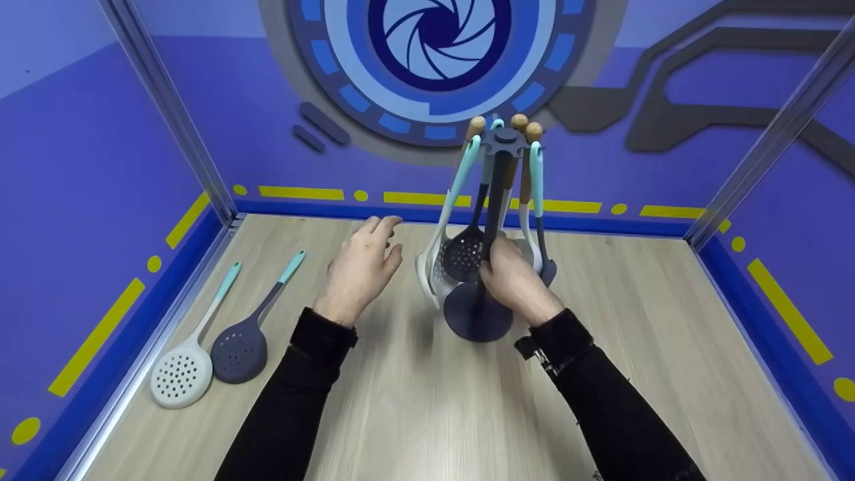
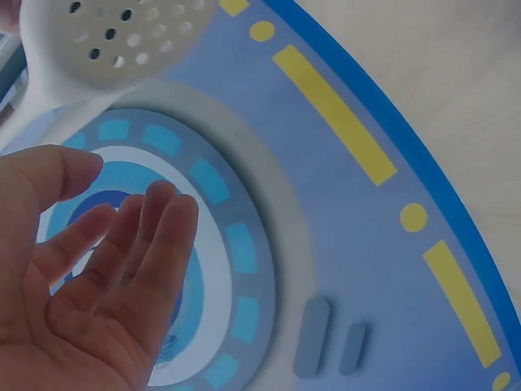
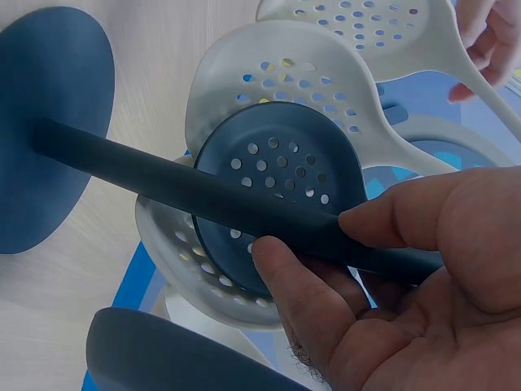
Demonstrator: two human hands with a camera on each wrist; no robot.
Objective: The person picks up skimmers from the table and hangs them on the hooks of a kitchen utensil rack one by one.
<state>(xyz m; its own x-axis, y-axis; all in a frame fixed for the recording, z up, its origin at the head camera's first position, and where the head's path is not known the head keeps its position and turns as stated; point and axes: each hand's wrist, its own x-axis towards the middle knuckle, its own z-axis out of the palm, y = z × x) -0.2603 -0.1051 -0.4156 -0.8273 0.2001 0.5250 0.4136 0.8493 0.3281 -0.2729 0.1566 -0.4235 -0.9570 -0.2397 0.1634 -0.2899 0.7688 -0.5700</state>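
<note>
A dark utensil stand [image 1: 477,321] with a round base carries several hanging kitchen tools. My right hand [image 1: 518,277] pinches its pole [image 3: 195,194] between thumb and fingers, below the hooked top. Near that hand hang a dark skimmer [image 3: 281,159] and a pale perforated turner [image 3: 281,53]. Other tools around the pole have mint or wooden handles; the hand and pole partly cover them. To the left of the stand, my left hand [image 1: 361,267] is held in the air with relaxed fingers and nothing in it. A white perforated tool [image 2: 114,41] shows just beyond its fingertips.
On the left of the wooden table [image 1: 601,401] lie a white skimmer [image 1: 182,375] and a dark skimmer [image 1: 239,351], side by side, mint handles pointing away. Blue printed panels [image 1: 220,80] with metal corner posts [image 1: 768,133] close off the back and both sides.
</note>
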